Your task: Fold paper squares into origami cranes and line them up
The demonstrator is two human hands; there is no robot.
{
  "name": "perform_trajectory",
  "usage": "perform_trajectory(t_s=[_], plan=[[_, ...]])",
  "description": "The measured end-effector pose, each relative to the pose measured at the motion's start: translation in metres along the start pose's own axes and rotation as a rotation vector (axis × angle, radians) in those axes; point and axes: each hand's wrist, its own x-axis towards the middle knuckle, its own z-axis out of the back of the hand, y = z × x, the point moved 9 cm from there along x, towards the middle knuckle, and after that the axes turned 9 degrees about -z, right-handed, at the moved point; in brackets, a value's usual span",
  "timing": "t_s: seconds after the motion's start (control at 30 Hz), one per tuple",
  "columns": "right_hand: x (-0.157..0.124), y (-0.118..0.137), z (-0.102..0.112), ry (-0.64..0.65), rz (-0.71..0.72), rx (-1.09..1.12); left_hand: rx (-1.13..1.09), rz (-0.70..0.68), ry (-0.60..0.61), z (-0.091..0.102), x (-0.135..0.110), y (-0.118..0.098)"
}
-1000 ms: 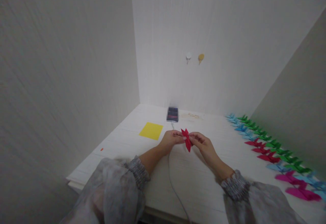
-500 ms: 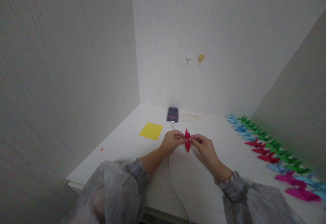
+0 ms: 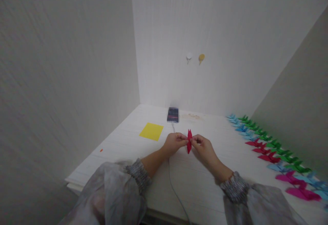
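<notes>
A small red folded paper piece (image 3: 189,141) is held upright just above the white table (image 3: 123,146), pinched from both sides. My left hand (image 3: 174,143) grips its left side with thumb and fingers pressed together. My right hand (image 3: 202,147) pinches its right side the same way. Both wrists wear grey gathered sleeves.
A yellow paper square (image 3: 151,131) lies flat to the left. A dark phone (image 3: 173,114) stands near the back wall, its grey cable (image 3: 172,180) running toward me. Rows of folded paper figures (image 3: 271,151) in blue, green, red and magenta line the right side. Two hooks (image 3: 194,58) hang on the wall.
The red paper piece has been pressed narrower between my fingers, its spread points folded in. Both hands stayed close together in nearly the same place.
</notes>
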Motion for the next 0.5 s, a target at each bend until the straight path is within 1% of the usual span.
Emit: perform_trajectory(t_s=[0.17,0.27,0.37,0.5], plan=[[-0.006,0.015,-0.003,0.067,0.106,-0.003,-0.148,0.012,0.017,-0.003,-0.003,-0.011],[-0.008,0.020,-0.002,0.082,0.135,0.032,-0.233,0.019,0.026,-0.004,-0.004,-0.014],[-0.008,0.020,-0.004,0.105,0.142,0.060,-0.280,0.028,0.036,-0.005,-0.003,-0.012],[-0.008,0.019,-0.008,0.126,0.152,0.050,-0.270,0.047,0.021,-0.004,-0.003,-0.006]])
